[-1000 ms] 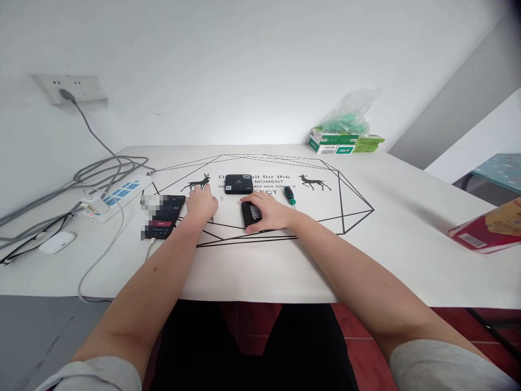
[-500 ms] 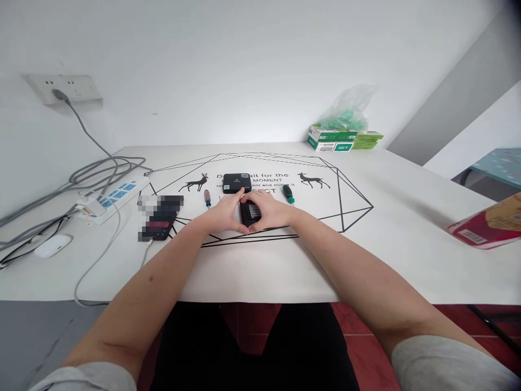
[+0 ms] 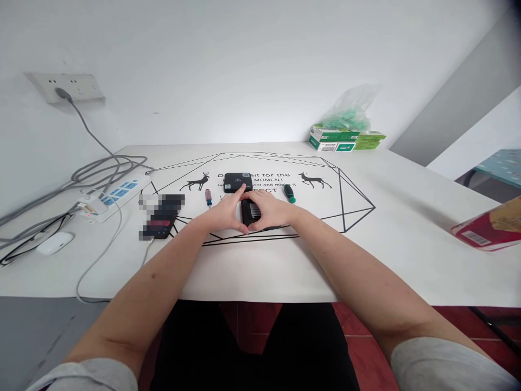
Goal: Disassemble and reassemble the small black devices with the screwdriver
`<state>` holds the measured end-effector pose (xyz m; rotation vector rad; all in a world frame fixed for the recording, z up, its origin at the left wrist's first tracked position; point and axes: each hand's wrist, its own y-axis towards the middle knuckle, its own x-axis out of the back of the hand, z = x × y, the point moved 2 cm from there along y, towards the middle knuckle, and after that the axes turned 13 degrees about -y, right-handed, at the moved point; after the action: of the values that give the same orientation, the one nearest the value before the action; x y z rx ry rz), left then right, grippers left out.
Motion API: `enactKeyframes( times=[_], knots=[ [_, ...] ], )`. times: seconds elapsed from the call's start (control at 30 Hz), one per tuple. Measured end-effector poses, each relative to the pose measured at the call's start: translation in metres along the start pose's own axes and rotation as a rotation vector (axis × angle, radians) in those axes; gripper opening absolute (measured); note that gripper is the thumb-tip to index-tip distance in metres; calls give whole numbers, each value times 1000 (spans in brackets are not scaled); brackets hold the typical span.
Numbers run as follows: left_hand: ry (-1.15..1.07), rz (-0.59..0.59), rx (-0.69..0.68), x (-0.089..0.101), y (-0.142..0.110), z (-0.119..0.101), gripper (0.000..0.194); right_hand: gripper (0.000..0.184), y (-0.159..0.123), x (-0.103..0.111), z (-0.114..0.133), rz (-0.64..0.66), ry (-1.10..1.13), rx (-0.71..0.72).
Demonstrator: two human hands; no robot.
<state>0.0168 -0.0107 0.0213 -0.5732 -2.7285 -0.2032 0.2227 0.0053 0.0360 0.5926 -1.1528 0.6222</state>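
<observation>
Between my two hands is a small black device (image 3: 249, 210) with a printed pale label on the side facing up. My left hand (image 3: 227, 213) grips its left side and my right hand (image 3: 269, 210) its right side, so the hands partly cover it. The thumbs meet at the near edge. Just behind lies a flat black box (image 3: 237, 183) with small stickers. A screwdriver with a reddish, clear-looking handle (image 3: 208, 195) rests left of my hands. To their right is a screwdriver with a green and black handle (image 3: 288, 191).
A phone (image 3: 165, 217), partly pixelated, lies left on the printed white mat. Farther left are a power strip (image 3: 122, 195), tangled grey cables (image 3: 101, 168) and a white earbud case (image 3: 55, 243). Green-white boxes (image 3: 336, 138) stand at the back; a red packet (image 3: 488, 231) is far right.
</observation>
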Motion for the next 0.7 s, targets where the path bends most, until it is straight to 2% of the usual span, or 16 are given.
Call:
enactKeyframes(
  times=[0.13, 0.27, 0.5, 0.7],
  knots=[
    [19, -10, 6, 1, 1, 0, 158, 89, 2, -2, 0, 24, -29, -7],
    [42, -22, 9, 1, 0, 0, 160, 83, 4, -5, 0, 21, -27, -15],
    [185, 108, 61, 0, 1, 0, 170, 76, 9, -9, -5, -1, -20, 8],
    [240, 97, 48, 1, 5, 12, 169, 78, 9, -10, -8, -33, 25, -3]
  ],
)
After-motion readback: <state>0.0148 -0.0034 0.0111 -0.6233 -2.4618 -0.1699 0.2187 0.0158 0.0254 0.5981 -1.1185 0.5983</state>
